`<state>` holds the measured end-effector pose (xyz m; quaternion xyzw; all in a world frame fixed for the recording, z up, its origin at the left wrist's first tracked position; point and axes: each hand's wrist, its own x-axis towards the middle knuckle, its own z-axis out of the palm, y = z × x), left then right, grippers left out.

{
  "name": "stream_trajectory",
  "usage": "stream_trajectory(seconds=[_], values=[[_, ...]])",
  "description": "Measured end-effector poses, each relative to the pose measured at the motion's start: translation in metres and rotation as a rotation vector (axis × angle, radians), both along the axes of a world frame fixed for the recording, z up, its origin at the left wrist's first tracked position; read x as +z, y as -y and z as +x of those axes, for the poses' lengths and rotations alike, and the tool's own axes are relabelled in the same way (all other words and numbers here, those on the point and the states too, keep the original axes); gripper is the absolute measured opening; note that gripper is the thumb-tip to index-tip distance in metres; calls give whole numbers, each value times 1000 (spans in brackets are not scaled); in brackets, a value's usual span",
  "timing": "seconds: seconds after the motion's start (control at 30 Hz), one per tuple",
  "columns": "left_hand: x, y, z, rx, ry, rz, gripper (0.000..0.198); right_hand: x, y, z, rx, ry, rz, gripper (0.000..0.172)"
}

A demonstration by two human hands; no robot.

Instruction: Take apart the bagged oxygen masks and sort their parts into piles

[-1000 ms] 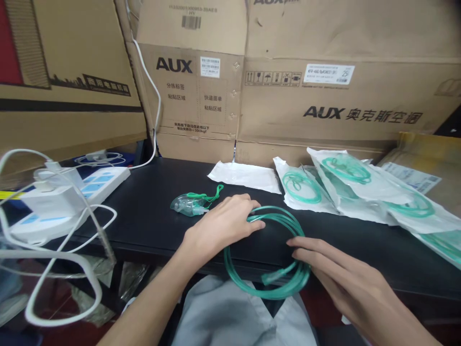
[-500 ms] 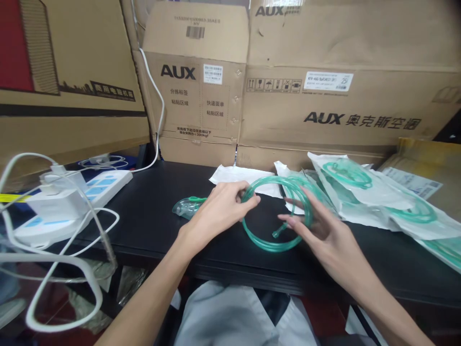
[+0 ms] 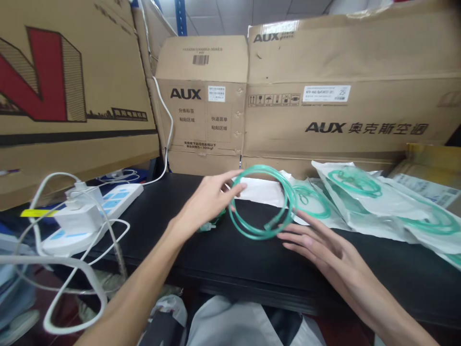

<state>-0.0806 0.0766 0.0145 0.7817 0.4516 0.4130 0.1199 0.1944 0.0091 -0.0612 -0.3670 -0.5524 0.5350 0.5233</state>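
My left hand (image 3: 212,197) pinches a coil of clear green tubing (image 3: 262,169) between thumb and fingers at its left side. The coil is held upright above the black table, and a connector end (image 3: 272,223) shows inside its lower right. My right hand (image 3: 324,245) is open beside the coil's lower right, fingers stretched out and slightly spread. Its fingertips are close to the tubing; whether they touch it I cannot tell. Behind my left hand a clear and green plastic piece (image 3: 209,226) lies on the table, mostly hidden.
White packets with green tubing (image 3: 353,180) are heaped on the right, and a flat white wrapper (image 3: 264,191) lies behind the coil. A power strip (image 3: 122,197) with plugs and looping white cables (image 3: 72,262) occupies the left. Large cardboard boxes (image 3: 334,113) line the back of the black table (image 3: 230,259).
My right hand's fingers have come away from around the coil's right side and straightened. The coil stays in my left hand, slightly farther left. The view has tilted upward.
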Motion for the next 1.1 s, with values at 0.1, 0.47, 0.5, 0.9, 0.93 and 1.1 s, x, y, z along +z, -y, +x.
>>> stream_trajectory(seconds=[0.1,0.47,0.5,0.9,0.93,1.1], values=[[18,-23,-24,167,-43,135,47,-3,-1,2,42,52,34,52],[21,-105,-113,499,34,-89,47,-14,-11,3,83,141,94,51],[17,-111,-116,500,50,-133,47,-14,-11,3,83,148,96,51],[8,-118,-119,618,-261,-447,54,-11,-9,2,76,220,110,49],[11,-107,-114,557,-286,-448,56,-10,-9,2,73,236,114,48],[15,-29,-88,159,-489,-595,65,-10,-6,-1,10,354,132,43]])
